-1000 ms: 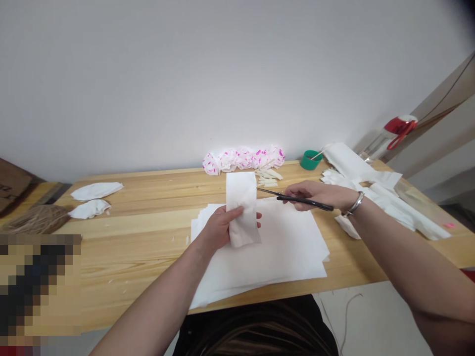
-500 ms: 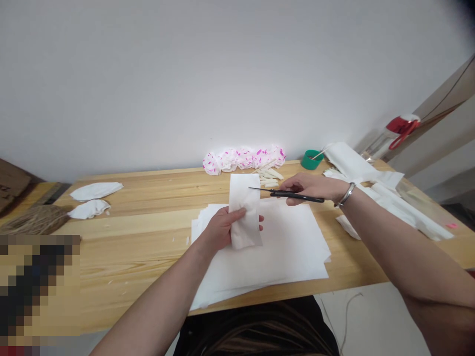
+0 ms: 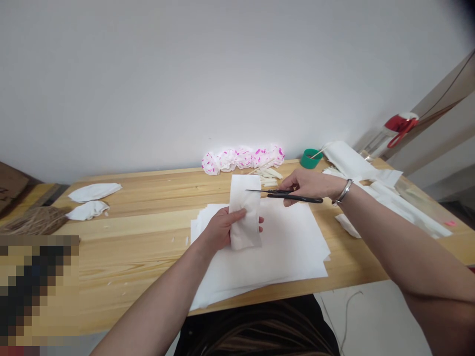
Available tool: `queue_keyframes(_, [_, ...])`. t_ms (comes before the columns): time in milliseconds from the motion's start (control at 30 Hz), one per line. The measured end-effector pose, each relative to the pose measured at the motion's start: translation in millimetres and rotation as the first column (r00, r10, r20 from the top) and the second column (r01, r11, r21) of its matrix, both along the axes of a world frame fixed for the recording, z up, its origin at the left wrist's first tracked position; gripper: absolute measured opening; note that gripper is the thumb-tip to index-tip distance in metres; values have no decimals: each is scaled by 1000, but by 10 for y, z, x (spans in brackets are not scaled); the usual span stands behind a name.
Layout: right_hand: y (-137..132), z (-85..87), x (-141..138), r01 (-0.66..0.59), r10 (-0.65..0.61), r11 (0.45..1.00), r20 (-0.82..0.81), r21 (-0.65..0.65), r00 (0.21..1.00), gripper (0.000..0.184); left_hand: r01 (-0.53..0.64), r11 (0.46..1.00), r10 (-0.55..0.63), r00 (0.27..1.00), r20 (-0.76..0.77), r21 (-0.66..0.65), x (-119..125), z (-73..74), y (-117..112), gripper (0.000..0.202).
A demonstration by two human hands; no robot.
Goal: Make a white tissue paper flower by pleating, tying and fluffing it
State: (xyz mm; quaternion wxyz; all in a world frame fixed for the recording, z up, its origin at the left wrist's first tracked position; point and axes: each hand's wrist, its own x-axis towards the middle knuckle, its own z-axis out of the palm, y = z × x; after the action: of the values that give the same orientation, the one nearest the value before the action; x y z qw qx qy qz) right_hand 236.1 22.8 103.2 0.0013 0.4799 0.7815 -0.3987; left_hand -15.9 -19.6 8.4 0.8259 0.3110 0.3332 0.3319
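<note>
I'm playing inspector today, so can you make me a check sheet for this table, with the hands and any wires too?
Surface: wooden table, with small white scraps.
Things in use: paper strip, above white sheets; scissors, one blade across the strip's front.
Clutter: twine, green cup, pink-spotted bundle, red-topped bottle.
Grips: left grip holds the strip, thumb in front; right grip holds the scissors.
Cables: thin strand on the floor; can't tell if it's a cable.
Surroundings: grey wall behind; lower-left corner blurred out.
</note>
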Motion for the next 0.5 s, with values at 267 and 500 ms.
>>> queue_keyframes(267, [8,8,22,-1,1,1000,-7,9,1000,45,-15,1000,15,1000,-6,-5,3,14,-8,22])
queue_keyframes(500, [21,12,42,0,1,1000,-34,5,999,40,-6,1000,6,1000,-23,-2,9,25,-16,23])
